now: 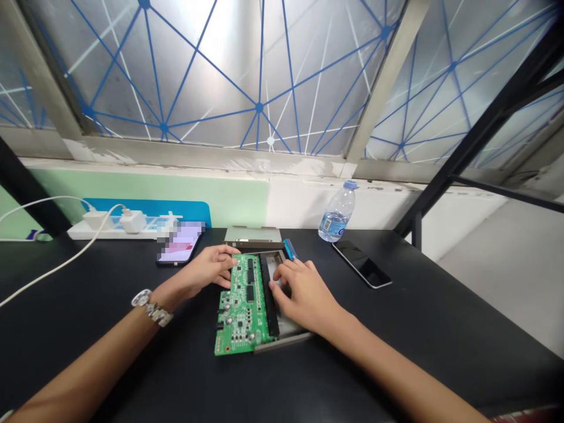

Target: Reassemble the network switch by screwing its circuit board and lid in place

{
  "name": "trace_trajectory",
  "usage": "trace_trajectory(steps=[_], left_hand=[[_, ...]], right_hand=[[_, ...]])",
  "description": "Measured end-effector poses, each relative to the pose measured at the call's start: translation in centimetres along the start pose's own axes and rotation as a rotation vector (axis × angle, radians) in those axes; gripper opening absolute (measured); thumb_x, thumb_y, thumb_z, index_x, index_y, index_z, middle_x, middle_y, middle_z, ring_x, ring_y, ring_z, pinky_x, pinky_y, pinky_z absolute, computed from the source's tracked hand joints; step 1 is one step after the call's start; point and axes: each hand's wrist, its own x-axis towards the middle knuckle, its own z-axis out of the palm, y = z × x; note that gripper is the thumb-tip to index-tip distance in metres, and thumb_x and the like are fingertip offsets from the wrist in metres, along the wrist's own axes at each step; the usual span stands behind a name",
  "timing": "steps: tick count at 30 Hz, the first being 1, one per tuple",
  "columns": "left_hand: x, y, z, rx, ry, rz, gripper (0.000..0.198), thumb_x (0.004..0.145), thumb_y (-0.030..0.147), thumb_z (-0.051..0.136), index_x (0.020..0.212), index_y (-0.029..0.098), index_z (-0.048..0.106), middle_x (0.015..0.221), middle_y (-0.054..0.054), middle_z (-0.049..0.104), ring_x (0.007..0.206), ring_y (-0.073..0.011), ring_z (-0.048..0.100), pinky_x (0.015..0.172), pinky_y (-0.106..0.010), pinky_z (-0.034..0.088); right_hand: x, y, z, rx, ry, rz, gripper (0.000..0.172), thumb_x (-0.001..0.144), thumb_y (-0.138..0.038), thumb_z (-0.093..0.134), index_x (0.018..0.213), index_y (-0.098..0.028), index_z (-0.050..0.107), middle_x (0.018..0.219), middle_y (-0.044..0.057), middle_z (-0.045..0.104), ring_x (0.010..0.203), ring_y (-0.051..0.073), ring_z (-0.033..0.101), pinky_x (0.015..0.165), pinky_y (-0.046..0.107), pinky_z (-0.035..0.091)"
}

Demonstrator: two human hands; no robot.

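A green circuit board [240, 308] lies partly over a shallow metal case [288, 326], its left side jutting out past the case. Along the board's right side runs a long black connector strip [269, 299]. My left hand [209, 270] grips the board's upper left edge with curled fingers. On the other side, my right hand [304, 291] reaches over the case, thumb and bent fingers at the connector strip. Just behind the case are a flat metal cover [253, 235] and a blue object [290, 249], perhaps a screwdriver handle, partly hidden by my right hand.
At the back left, a white power strip [145, 226] carries plugs and white cables, with a lit phone [181, 244] in front. A water bottle [338, 214] stands by the wall, near a dark phone [362, 264]. Black metal frame bars [445, 153] slant along the right.
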Motion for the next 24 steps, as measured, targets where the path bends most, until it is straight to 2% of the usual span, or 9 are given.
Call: trace_trajectory(steps=[8,12,19,22,24], left_hand=[[-0.8,1.4,-1.4,0.038,-0.033,0.013,0.040,0.077,0.035,0.075,0.107,0.015,0.058,0.070,0.001,0.061,0.060,-0.0133,0.062,0.052,-0.024,0.056],[-0.8,1.4,-1.9,0.051,-0.043,0.008,0.037,0.077,0.036,0.075,0.104,0.016,0.058,0.072,0.000,0.060,0.061,-0.0147,0.062,0.052,-0.026,0.058],[-1.4,2.1,-3.2,0.073,-0.052,0.048,0.039,0.077,0.038,0.076,0.105,0.018,0.059,0.076,-0.004,0.063,0.064,-0.0170,0.063,0.052,-0.028,0.059],[-1.6,2.3,-3.1,0.042,0.009,0.134,0.042,0.077,0.038,0.076,0.110,0.018,0.060,0.078,-0.004,0.064,0.065,-0.0170,0.063,0.051,-0.026,0.058],[-1.5,2.2,-2.6,-0.007,0.067,0.205,0.044,0.078,0.038,0.076,0.114,0.019,0.059,0.079,-0.002,0.063,0.067,-0.0164,0.063,0.053,-0.027,0.059]], right_hand=[[0.1,-0.6,0.0,0.070,-0.005,0.029,0.035,0.099,-0.042,0.050,0.076,-0.018,0.061,0.076,0.000,0.067,0.080,0.018,0.055,0.077,0.034,0.027],[0.0,-0.6,0.1,0.051,-0.005,0.010,0.032,0.097,-0.041,0.054,0.076,-0.018,0.062,0.077,0.001,0.068,0.080,0.018,0.055,0.077,0.034,0.027],[-0.1,-0.3,0.3,-0.061,0.000,0.003,0.019,0.093,-0.027,0.055,0.078,-0.018,0.063,0.076,0.002,0.066,0.078,0.019,0.052,0.075,0.035,0.025],[0.0,-0.3,0.2,-0.011,0.016,0.019,0.021,0.094,-0.027,0.054,0.077,-0.017,0.062,0.075,0.001,0.064,0.077,0.018,0.053,0.075,0.035,0.026],[0.2,-0.3,-0.1,0.111,0.040,0.053,0.028,0.098,-0.031,0.049,0.077,-0.017,0.061,0.074,0.000,0.064,0.075,0.017,0.054,0.076,0.034,0.029]])
